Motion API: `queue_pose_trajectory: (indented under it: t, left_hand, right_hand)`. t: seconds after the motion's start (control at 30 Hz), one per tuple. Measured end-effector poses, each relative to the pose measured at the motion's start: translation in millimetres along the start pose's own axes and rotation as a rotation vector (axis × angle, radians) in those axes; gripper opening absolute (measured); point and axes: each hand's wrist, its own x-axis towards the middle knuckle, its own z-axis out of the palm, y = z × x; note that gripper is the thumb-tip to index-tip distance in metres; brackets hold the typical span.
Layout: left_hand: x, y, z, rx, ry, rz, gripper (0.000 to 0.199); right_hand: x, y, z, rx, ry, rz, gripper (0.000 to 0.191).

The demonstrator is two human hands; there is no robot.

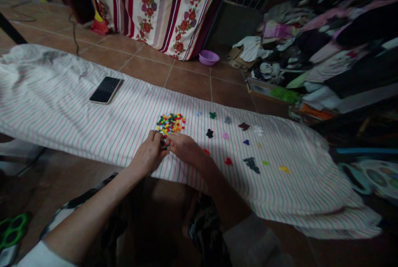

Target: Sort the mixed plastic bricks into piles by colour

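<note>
A patch of small multicoloured pieces lies on the striped cloth. At its near edge my left hand and my right hand come close together, fingers bent over a few dark green and red pieces. Both hands are closed; what each holds, if anything, is too small to make out. Right of them sit small single-colour piles, among them black, dark green, pink, dark red, white, dark grey and yellow. Part of a red pile shows beside my right forearm.
A phone lies on the cloth at the left. Beyond the far edge, a purple basin stands on the tiled floor near a floral curtain. Clothes are heaped at the right. Green scissors handles show lower left.
</note>
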Motion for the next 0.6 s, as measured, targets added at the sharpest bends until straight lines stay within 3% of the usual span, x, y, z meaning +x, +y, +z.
queue_pose_trajectory:
  t: [0.33,0.6]
  left_hand:
    - [11.2,-8.2,4.2,-0.053,0.069,-0.002,0.018]
    - [19.7,-18.7,3.3,-0.213,0.139,-0.016,0.021]
  right_hand:
    - [3.6,16.2,2.0,0.107,0.110,0.006,0.010]
    - [5.4,22.5,4.9,0.140,0.181,-0.002,0.012]
